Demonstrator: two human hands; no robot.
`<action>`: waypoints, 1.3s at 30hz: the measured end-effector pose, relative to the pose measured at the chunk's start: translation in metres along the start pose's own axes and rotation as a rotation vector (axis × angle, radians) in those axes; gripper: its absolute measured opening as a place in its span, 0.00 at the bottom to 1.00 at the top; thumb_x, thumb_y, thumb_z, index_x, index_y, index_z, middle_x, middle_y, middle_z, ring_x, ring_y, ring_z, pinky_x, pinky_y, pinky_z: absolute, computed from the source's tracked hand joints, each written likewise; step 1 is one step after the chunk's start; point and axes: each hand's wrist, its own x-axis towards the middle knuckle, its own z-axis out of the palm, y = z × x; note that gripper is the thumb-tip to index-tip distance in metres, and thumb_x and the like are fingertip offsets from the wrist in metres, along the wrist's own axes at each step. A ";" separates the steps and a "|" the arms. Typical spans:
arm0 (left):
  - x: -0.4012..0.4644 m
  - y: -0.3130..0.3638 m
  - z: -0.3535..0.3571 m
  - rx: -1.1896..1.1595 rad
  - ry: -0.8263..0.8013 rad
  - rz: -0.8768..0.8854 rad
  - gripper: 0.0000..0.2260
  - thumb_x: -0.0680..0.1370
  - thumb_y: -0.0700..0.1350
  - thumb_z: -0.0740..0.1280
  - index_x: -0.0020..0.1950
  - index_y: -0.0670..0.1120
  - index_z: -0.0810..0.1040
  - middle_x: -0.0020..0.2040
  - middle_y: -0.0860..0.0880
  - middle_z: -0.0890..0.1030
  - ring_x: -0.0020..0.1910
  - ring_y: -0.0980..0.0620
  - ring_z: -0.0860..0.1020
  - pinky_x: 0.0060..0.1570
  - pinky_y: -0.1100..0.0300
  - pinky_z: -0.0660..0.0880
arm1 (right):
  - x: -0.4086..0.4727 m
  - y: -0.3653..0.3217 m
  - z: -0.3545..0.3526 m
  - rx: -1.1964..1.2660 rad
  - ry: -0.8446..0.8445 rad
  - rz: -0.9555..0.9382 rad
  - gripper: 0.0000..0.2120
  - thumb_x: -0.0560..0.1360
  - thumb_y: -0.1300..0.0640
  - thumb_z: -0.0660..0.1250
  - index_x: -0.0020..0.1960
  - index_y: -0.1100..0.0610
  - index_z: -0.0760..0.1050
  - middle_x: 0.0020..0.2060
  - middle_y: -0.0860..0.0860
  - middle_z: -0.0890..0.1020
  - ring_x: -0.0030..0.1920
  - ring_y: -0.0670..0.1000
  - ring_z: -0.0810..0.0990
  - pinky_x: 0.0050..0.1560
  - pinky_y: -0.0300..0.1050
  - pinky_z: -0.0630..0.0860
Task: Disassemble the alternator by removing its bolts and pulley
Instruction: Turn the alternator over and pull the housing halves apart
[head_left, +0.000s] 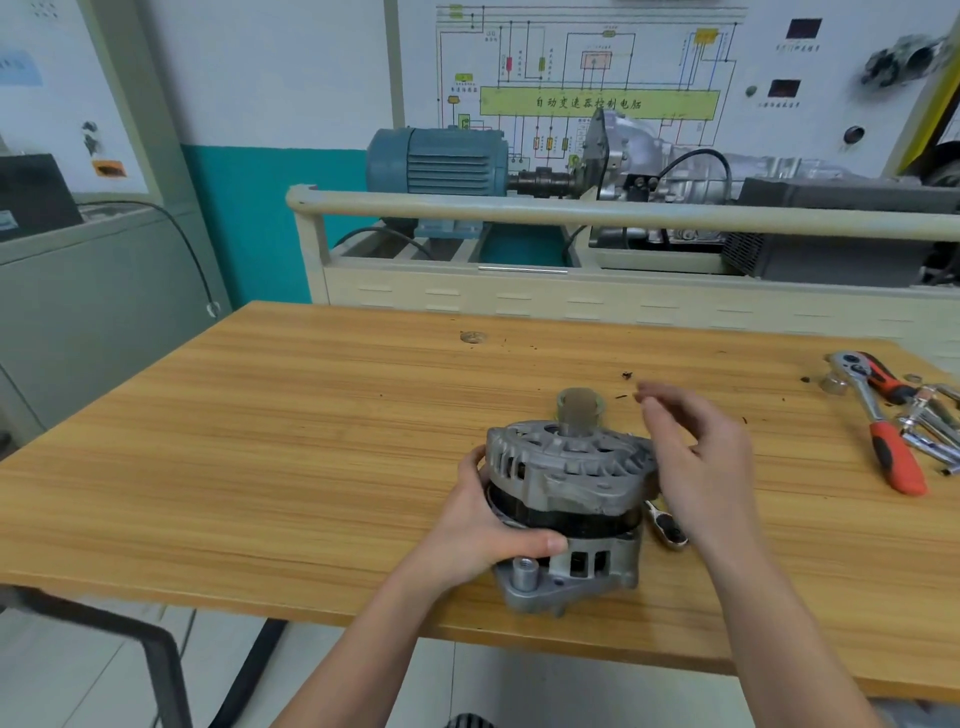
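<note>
Left hand (485, 525) gripping alternator (566, 506) near table (260, 441) front edge, right hand (696, 457) loose beside it.

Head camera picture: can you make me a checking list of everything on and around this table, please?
Surface: wooden table, bare wood with dark crumbs near the far edge.
Job's things: alternator stands on the table, pulley on top; ratchet wrench with a red handle and metal sockets lie at the right.
Clutter: a small metal tool lies beside the alternator; small round piece far back.
Hands: left hand grips the alternator's side; right hand hovers blurred by the pulley, holding nothing.
Cables: black cable on the grey cabinet at left.
Surroundings: blue motor, gearbox rig, wiring diagram board.
</note>
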 end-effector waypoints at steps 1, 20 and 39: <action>0.001 -0.001 0.000 -0.004 -0.001 0.002 0.67 0.48 0.59 0.80 0.77 0.49 0.44 0.63 0.59 0.70 0.66 0.56 0.70 0.67 0.61 0.64 | -0.001 -0.009 0.002 0.034 -0.078 -0.073 0.09 0.77 0.50 0.65 0.55 0.48 0.79 0.54 0.42 0.81 0.57 0.40 0.77 0.52 0.32 0.74; 0.013 0.011 -0.025 0.043 -0.196 0.051 0.51 0.54 0.55 0.80 0.74 0.47 0.63 0.67 0.49 0.74 0.67 0.52 0.72 0.69 0.50 0.69 | 0.016 -0.064 0.026 -0.323 -1.123 -0.607 0.07 0.75 0.54 0.70 0.41 0.54 0.74 0.41 0.47 0.79 0.44 0.47 0.77 0.56 0.58 0.73; 0.011 0.014 0.038 -0.690 0.908 0.328 0.10 0.77 0.35 0.67 0.37 0.43 0.73 0.30 0.58 0.74 0.31 0.62 0.70 0.35 0.70 0.69 | 0.027 -0.072 0.066 -0.151 -0.860 -0.223 0.15 0.67 0.65 0.72 0.29 0.54 0.70 0.25 0.43 0.71 0.28 0.41 0.67 0.34 0.36 0.68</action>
